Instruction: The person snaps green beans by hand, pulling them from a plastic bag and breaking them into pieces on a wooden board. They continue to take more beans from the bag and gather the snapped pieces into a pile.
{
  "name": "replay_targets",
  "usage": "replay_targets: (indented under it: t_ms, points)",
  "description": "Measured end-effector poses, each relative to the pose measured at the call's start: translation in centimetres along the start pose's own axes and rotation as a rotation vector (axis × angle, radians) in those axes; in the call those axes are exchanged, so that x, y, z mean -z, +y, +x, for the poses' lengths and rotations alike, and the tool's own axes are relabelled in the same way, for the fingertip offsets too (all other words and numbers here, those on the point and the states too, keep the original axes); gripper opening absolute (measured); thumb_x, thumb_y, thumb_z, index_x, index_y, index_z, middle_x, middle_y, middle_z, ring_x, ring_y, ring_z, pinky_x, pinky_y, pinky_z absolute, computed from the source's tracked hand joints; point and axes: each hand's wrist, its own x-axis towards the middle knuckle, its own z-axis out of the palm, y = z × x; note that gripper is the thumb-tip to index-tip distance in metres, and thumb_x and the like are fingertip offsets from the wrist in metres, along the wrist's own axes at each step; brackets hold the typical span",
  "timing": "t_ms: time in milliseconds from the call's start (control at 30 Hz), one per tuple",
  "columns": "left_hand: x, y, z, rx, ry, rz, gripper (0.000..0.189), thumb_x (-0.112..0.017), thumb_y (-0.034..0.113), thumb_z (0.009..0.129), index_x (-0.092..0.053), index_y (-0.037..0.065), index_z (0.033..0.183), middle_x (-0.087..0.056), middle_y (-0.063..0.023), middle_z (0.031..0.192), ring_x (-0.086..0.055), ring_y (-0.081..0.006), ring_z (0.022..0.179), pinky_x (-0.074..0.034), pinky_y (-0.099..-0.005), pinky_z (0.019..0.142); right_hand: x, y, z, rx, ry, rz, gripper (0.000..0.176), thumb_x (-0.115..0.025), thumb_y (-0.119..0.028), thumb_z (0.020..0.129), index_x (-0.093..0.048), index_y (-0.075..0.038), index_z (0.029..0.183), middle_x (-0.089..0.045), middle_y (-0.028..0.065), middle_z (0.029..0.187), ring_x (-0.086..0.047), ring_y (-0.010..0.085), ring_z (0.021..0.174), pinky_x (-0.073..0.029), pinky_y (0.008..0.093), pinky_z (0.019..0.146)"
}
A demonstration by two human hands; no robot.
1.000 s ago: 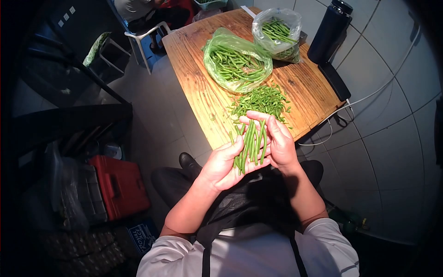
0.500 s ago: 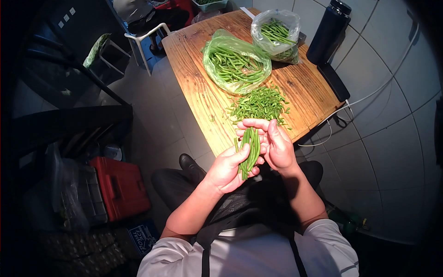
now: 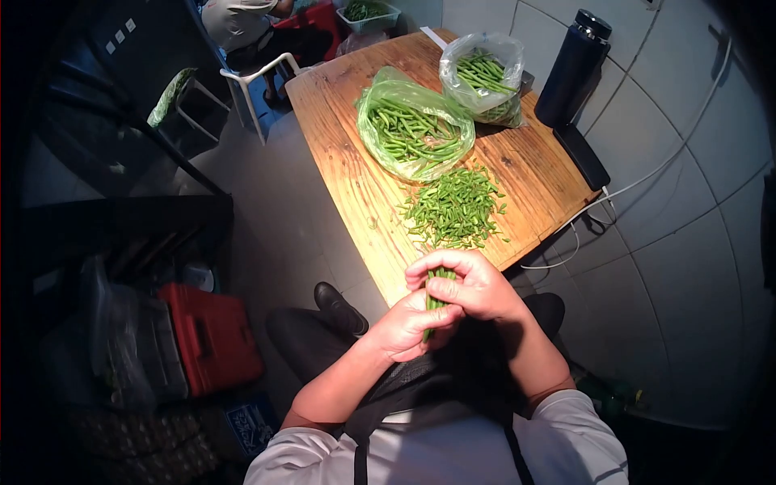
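A bundle of green beans [image 3: 435,304] stands between my two hands above my lap, at the table's near edge. My left hand [image 3: 408,325] is closed around its lower part. My right hand [image 3: 469,284] wraps the upper part, with its fingers curled over the top ends, so much of the bundle is hidden. Just beyond my hands lies a heap of short green bean pieces [image 3: 455,208] on the wooden table [image 3: 331,121]. Behind the heap sits an open green plastic bag [image 3: 416,125] of long beans, and beside it a clear plastic bag [image 3: 482,77] holding more.
A dark blue flask [image 3: 574,69] and a black power bank [image 3: 582,158] with a white cable stand along the table's right side, by the tiled wall. A red case [image 3: 214,339] is on the left. At the back, a person [image 3: 238,24] sits near a white chair [image 3: 263,69].
My right hand has gone from open beside the beans to closed around their upper part. Both hands sit slightly lower in view, and the whole view has shifted a little.
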Motion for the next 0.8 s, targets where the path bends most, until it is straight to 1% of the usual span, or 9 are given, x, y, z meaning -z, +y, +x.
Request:
replay_targets:
  t_ms: [100,200,333,433,500,567,667,733,800]
  points:
    - [-0.1,0.2,0.0,0.022,-0.013,0.089,0.01,-0.066,0.019,0.097,-0.06,0.011,0.097,-0.057,0.0025,0.075,-0.055,-0.0047,0.054,-0.037,-0.0174,0.041,0.2,-0.9,0.0,0.051,-0.052,-0.141,0.018,-0.064,-0.008,0.094,-0.07,0.001,0.108,-0.068,0.0105,0.103,-0.065,0.0191,0.097,-0.05,0.0327,0.088]
    - [-0.6,2.4,-1.2,0.101,0.055,0.241,0.009,-0.066,0.016,0.096,-0.064,0.007,0.094,-0.057,0.0002,0.07,-0.051,-0.0053,0.053,-0.038,-0.0185,0.046,0.2,-0.8,-0.1,0.131,-0.017,-0.28,0.018,-0.063,-0.008,0.095,-0.07,0.001,0.108,-0.068,0.0106,0.101,-0.065,0.0211,0.095,-0.05,0.0329,0.086]
    - [-0.4,2.4,-0.8,-0.03,0.127,0.566,0.003,-0.061,0.007,0.094,-0.064,0.006,0.092,-0.055,0.0022,0.065,-0.049,-0.0042,0.052,-0.039,-0.0181,0.046,-0.1,-1.2,-0.3,0.178,0.025,-0.523,0.019,-0.067,-0.009,0.091,-0.071,-0.001,0.108,-0.066,0.0109,0.101,-0.065,0.0234,0.093,-0.052,0.0327,0.083]
    - [0.1,2.6,-0.7,-0.105,0.046,0.686,0.014,-0.063,0.004,0.091,-0.064,0.002,0.104,-0.061,-0.0021,0.082,-0.06,-0.0093,0.073,-0.05,-0.0228,0.067,-0.7,-1.6,-0.5,0.24,0.093,-0.595,0.022,-0.072,-0.01,0.088,-0.072,-0.002,0.108,-0.066,0.011,0.101,-0.065,0.0242,0.093,-0.053,0.0328,0.081]
    - [1.7,1.6,0.6,-0.428,0.084,1.033,0.049,-0.065,0.006,0.09,-0.046,0.0,0.134,-0.064,-0.013,0.106,-0.064,-0.0228,0.097,-0.051,-0.0328,0.084,-1.0,-1.6,-0.7,0.233,0.139,-0.603,0.023,-0.072,-0.012,0.087,-0.07,-0.003,0.109,-0.066,0.0122,0.099,-0.065,0.0266,0.092,-0.052,0.0347,0.081]
    - [2.6,1.0,0.8,-0.552,0.133,1.138,0.076,-0.068,0.005,0.087,-0.028,-0.001,0.152,-0.061,-0.0172,0.123,-0.059,-0.0269,0.116,-0.044,-0.0369,0.1,-1.2,-1.6,-0.8,0.24,0.177,-0.617,0.023,-0.072,-0.012,0.087,-0.07,-0.003,0.108,-0.066,0.0128,0.098,-0.065,0.0275,0.09,-0.052,0.0355,0.081]
    - [-1.1,2.9,-1.0,-0.445,0.197,1.051,0.101,-0.071,0.002,0.083,-0.004,-0.001,0.158,-0.053,-0.0154,0.136,-0.046,-0.0219,0.133,-0.031,-0.0348,0.113,-1.4,-1.5,-0.9,0.262,0.185,-0.597,0.021,-0.071,-0.011,0.087,-0.069,-0.003,0.106,-0.065,0.0129,0.097,-0.064,0.0275,0.089,-0.052,0.0356,0.081]
    - [-2.4,3.6,-1.7,-0.386,0.216,1.134,0.111,-0.072,0.003,0.082,0.008,-0.001,0.157,-0.052,-0.0167,0.138,-0.045,-0.0223,0.135,-0.032,-0.0343,0.113,-1.6,-2.0,-1.0,0.262,0.143,-0.504,0.019,-0.07,-0.01,0.088,-0.068,-0.002,0.105,-0.065,0.0134,0.096,-0.064,0.0282,0.088,-0.052,0.0359,0.08]
    - [-2.5,3.5,-2.0,-0.424,0.246,1.228,0.112,-0.072,0.004,0.082,0.012,0.001,0.156,-0.06,-0.0208,0.124,-0.059,-0.0277,0.117,-0.042,-0.0356,0.103,-1.7,-2.0,-1.2,0.288,0.136,-0.544,0.016,-0.068,-0.008,0.088,-0.068,-0.002,0.103,-0.066,0.0126,0.092,-0.066,0.0283,0.085,-0.053,0.0353,0.076]
